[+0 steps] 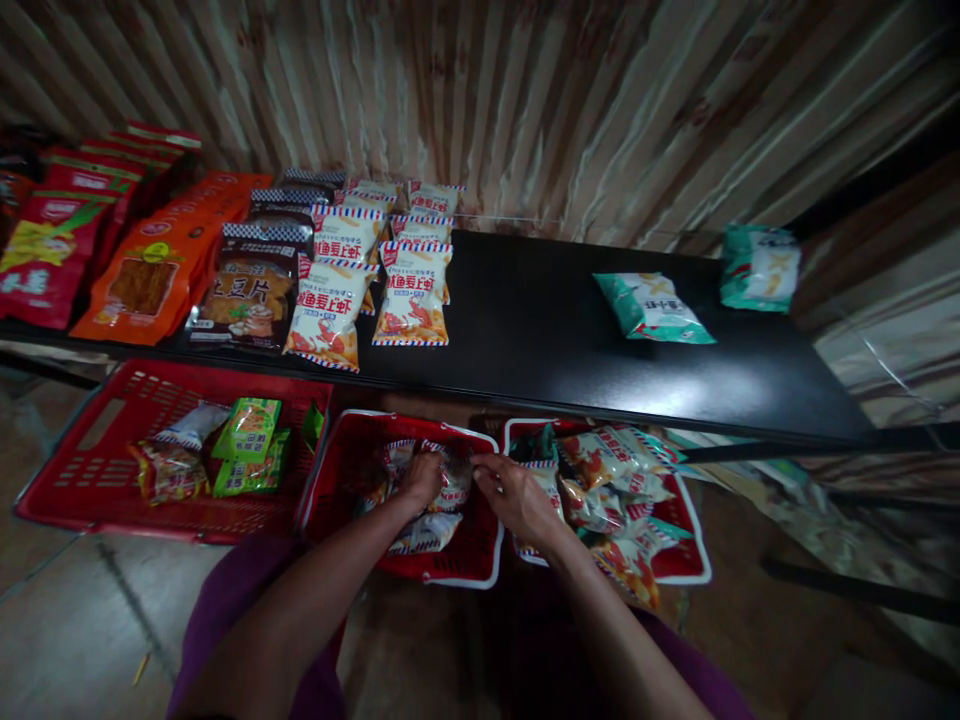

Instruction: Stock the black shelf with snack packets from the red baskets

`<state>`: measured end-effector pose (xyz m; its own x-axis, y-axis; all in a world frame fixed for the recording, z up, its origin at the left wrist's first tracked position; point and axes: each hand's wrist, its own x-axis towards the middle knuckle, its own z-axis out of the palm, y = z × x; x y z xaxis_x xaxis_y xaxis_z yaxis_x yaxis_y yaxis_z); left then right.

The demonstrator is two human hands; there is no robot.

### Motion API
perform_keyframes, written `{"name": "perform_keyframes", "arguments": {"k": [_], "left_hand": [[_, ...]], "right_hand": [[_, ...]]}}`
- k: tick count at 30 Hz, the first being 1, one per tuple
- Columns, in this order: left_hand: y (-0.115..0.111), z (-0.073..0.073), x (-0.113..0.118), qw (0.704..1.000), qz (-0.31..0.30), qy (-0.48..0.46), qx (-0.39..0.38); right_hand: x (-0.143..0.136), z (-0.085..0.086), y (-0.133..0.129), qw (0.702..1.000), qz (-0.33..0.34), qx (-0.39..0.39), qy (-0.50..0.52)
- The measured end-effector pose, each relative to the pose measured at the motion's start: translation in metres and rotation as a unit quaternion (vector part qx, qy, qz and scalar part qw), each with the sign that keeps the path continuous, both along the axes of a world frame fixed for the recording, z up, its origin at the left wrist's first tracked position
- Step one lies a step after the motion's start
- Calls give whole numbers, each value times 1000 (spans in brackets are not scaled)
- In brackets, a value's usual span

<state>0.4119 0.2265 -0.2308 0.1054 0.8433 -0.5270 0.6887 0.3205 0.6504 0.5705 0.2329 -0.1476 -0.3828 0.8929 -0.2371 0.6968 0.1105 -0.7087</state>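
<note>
My left hand (425,478) is down in the middle red basket (480,560), its fingers curled on a white-and-orange snack bag (454,484). Just right of that bag, my right hand (521,498) is over the side where the middle and right baskets meet. Its thumb and fingers are drawn together close to the bag's edge; what they pinch, if anything, does not show clearly. Another snack bag (427,534) lies below my left hand in the same basket, and more bags are partly hidden behind that hand.
The right red basket (701,545) is heaped with snack bags. A wider red basket (90,490) at left holds green packets (251,430). Above runs a black shelf (517,320) with rows of shrimp snack bags (412,295), brown and orange packs, and two teal bags (654,307) at right.
</note>
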Motion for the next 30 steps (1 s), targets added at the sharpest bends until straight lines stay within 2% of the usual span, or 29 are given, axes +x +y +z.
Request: {"name": "perform_keyframes", "arguments": {"k": [3,8,10,12,16,19,22,26,28,30], "left_hand": [[0,22,-3,999,-8,28,34],[0,78,-30,994,-1,55,96],[-3,97,-49,991,6,60,117],[-8,110,-67,989,31,50,138],[-11,119,-94,981,108,-29,160],[-8,118,-100,971,128,-87,181],[-4,117,-93,959,149,-150,189],[3,121,-79,934,178,-244,192],[7,127,-74,921,187,-276,198],[12,137,-73,909,199,-298,212]], "right_hand": [[-5,-4,2,1000,7,10,18],[-17,-2,12,992,-66,73,80],[-22,3,14,987,-97,39,124],[-29,11,14,975,-114,-31,189],[-39,26,7,928,-111,-168,313],[-45,27,6,902,-132,-209,353],[-49,21,12,896,-173,-195,359],[-53,17,22,913,-196,-131,334],[-53,23,25,917,-214,-99,323],[-53,36,26,920,-216,-89,316]]}}
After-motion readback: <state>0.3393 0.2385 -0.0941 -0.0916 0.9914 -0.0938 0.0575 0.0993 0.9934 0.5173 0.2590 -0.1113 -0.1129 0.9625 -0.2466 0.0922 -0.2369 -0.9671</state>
